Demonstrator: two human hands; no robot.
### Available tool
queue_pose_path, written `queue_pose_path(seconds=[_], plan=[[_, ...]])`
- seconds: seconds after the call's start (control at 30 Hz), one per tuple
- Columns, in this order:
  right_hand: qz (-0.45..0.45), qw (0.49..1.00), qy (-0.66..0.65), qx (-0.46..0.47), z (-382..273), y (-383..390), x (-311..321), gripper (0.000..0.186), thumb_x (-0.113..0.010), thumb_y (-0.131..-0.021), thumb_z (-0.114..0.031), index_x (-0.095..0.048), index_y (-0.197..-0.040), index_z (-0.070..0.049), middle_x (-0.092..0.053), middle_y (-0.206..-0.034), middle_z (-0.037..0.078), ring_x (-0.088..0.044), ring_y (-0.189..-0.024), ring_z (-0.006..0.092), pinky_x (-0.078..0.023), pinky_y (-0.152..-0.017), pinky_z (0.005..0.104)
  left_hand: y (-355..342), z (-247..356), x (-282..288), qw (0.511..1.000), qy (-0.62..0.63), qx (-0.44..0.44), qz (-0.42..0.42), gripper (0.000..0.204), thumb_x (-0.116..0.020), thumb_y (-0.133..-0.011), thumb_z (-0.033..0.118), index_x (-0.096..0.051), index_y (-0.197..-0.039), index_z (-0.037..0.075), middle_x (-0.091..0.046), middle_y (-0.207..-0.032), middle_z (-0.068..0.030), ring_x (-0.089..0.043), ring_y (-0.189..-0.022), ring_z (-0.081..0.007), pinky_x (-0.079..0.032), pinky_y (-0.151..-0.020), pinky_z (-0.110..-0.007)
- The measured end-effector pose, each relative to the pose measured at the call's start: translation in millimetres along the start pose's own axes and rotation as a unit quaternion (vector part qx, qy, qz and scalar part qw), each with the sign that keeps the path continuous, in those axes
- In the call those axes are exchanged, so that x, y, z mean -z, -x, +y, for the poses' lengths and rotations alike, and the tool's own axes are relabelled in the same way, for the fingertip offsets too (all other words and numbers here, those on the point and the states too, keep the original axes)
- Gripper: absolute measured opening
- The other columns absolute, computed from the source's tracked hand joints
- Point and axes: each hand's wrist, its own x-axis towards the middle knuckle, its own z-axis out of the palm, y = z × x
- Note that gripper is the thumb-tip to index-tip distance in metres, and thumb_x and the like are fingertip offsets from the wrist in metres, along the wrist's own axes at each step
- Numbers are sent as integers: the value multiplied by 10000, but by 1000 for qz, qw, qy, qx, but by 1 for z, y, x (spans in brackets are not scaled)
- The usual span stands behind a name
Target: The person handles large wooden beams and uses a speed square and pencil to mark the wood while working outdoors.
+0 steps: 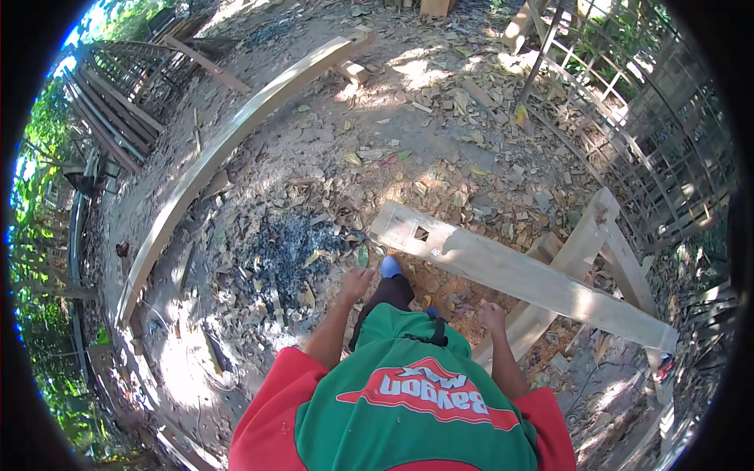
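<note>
My left hand (358,281) is beside my leg, over leaf-strewn ground, with loosely bent fingers and nothing visible in it. My right hand (492,315), also open with slightly curled fingers, is just below a long pale timber beam (510,275). This beam has a square hole near its far end and lies across a crossed timber support (585,235) at my right. My blue-shod foot (390,267) is under the beam's holed end. A long timber (188,188), bent in the fisheye view, lies at my left.
A stack of long boards (110,118) leans at the back left, near a loose plank (206,63). A lattice fence (620,94) runs along the right. A dark patch of charred debris (287,251) is left of my foot. Short wood blocks (436,8) stand at the far edge.
</note>
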Motion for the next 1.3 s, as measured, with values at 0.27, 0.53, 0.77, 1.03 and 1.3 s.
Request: queue_pose_path(seconds=[0.27, 0.53, 0.77, 1.03, 1.3], plan=[[-23, 993, 33, -112, 39, 26, -7, 421, -586, -848, -395, -643, -930, 15, -656, -729, 97, -624, -568, 172, -494, -497, 310, 74, -172, -29, 920, -371, 12, -128, 334, -465, -905, 344, -578, -1139, 136, -660, -969, -186, -630, -898, -403, -504, -764, -483], [-14, 997, 71, -35, 62, 4, 18, 342, -553, -875, -333, -632, -898, -1, -631, -675, 86, -609, -534, 152, -480, -462, 294, 55, -113, -57, 954, -267, -79, -106, 387, -539, -865, 357, -601, -1077, 39, -656, -961, -215, -630, -929, -393, -497, -773, -480], [-38, 998, 40, -44, 23, -8, 1, 325, -584, -877, -347, -612, -889, -24, -622, -667, 68, -578, -498, 144, -462, -455, 274, 13, -68, -38, 959, -258, -114, -13, 365, -475, -900, 414, -651, -1038, 126, -638, -996, -225, -601, -963, -422, -473, -832, -477], [-27, 999, 45, -4, 87, -20, -14, 343, -579, -866, -334, -622, -956, -5, -637, -686, 78, -597, -533, 159, -468, -471, 274, -7, -95, -36, 988, -141, 48, 27, 357, -479, -901, 412, -637, -1095, 157, -662, -948, -154, -634, -896, -347, -500, -786, -429], [-12, 995, 13, -102, 55, 54, -7, 385, -578, -851, -368, -631, -905, 9, -636, -677, 78, -616, -587, 180, -491, -521, 344, 55, -25, -29, 969, -191, 61, -142, 423, -366, -952, 418, -643, -1080, 126, -636, -1064, -224, -596, -1014, -402, -456, -878, -488]])
